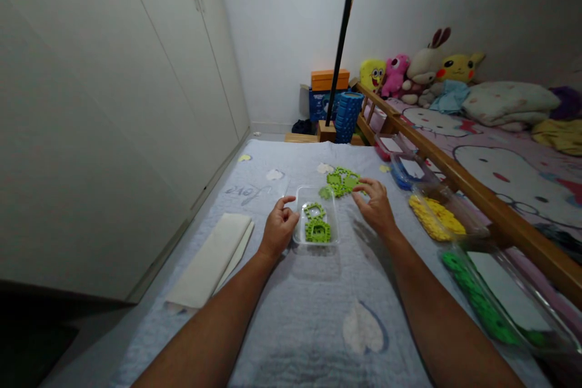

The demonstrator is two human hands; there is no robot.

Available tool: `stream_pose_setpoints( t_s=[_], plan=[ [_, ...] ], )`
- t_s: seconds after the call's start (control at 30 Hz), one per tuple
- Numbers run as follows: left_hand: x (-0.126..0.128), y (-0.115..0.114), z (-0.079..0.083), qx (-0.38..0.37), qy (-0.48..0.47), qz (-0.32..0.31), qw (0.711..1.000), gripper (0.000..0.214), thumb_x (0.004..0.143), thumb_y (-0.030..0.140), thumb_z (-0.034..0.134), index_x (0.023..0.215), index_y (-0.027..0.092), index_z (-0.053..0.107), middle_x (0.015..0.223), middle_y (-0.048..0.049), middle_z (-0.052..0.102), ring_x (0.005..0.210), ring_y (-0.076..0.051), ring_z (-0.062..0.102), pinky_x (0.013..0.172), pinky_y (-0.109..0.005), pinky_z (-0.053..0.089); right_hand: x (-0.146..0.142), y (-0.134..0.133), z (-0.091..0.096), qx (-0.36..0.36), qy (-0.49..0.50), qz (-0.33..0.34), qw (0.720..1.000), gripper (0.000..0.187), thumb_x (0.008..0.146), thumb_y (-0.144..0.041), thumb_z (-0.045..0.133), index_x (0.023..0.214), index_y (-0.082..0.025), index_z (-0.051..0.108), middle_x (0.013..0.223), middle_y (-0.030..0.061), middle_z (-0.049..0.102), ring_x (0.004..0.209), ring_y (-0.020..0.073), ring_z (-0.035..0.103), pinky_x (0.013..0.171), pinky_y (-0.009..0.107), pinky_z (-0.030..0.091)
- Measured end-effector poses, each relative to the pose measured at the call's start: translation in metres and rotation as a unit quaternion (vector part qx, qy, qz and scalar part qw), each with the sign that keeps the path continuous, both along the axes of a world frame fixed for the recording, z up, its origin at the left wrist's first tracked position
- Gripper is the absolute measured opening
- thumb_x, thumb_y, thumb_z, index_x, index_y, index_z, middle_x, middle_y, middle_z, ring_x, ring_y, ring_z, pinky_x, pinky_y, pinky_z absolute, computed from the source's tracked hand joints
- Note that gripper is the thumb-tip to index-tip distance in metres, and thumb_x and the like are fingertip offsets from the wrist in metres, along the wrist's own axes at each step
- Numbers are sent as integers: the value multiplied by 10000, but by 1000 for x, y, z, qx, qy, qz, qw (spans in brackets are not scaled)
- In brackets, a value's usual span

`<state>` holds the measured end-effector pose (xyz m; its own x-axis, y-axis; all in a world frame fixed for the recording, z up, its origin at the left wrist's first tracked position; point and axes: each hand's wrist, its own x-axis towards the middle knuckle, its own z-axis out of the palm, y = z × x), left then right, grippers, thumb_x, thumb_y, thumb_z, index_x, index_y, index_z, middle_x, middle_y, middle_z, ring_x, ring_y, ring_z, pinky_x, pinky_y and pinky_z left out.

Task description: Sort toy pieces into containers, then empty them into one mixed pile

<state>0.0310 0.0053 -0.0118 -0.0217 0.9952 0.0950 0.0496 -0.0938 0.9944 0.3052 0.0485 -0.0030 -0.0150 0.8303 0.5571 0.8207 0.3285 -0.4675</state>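
White cabinet doors [91,103] filled the far left, beside a folded off-white sheet [211,260] on the pale blue cloth [313,327]. Just past the sheet, grey script on the cloth read "Love". Next came the left hand [278,227], at the left wall of a clear tub [337,218], index finger and thumb moderately apart; whether they gripped the wall, I could not tell. Light-green pieces [317,231] lay in the tub, and more green pieces [343,182] lay just beyond its far right corner. Behind stood a blue carton [318,106], its pale print too small to read. The right hand [377,209] was at the right edge of the outer pieces, thumb and forefinger narrowly apart; I could not tell if they held one. Farther right ran containers of red [391,148], blue [411,171], yellow [436,218] and green; white panels showed on some, without legible writing. A Pikachu plush [459,68] sat on the bed.
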Motion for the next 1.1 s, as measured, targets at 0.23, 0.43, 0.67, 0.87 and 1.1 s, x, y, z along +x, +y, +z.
stream_pose_setpoints(
  t_s=[0.23,0.43,0.67,0.87,1.1],
  plan=[
    [0,1,-2,4,1,-2,1000,433,798,326,606,1194,158,561,569,110,356,517,-93,327,517,-201,264,57,5,-20,-254,-115,-189,941,632,674,-234,641,1304,-200,613,1341,167,568,1221,375,504,977,478,422],
    [-1,0,-2,-2,0,0,1000,426,795,328,610,1184,161,564,568,113,340,497,-87,306,503,-198,250,60,0,-21,-277,-178,-146,933,538,732,-341,686,1247,-189,649,1248,190,604,1142,365,551,938,455,438],
    [-2,2,-5,4,4,0,1000,421,793,318,610,1185,169,568,570,107,351,513,-92,327,512,-200,263,66,7,-28,-255,-125,-72,956,491,669,-270,680,1150,-172,697,1133,150,660,1083,323,605,921,412,477],
    [-2,1,-3,4,4,-4,1000,428,790,325,613,1186,170,564,572,107,365,516,-93,340,513,-201,273,45,3,-4,-196,-16,19,980,455,686,-324,696,1122,-194,674,1064,115,674,958,286,638,856,415,514],
    [-1,1,-2,-17,-11,-4,1000,463,768,347,625,1195,177,568,566,115,363,485,-83,332,496,-193,259,-23,-16,51,-122,-72,203,969,195,788,-269,710,963,-216,644,1086,72,669,1065,249,588,986,407,413]
  ],
)
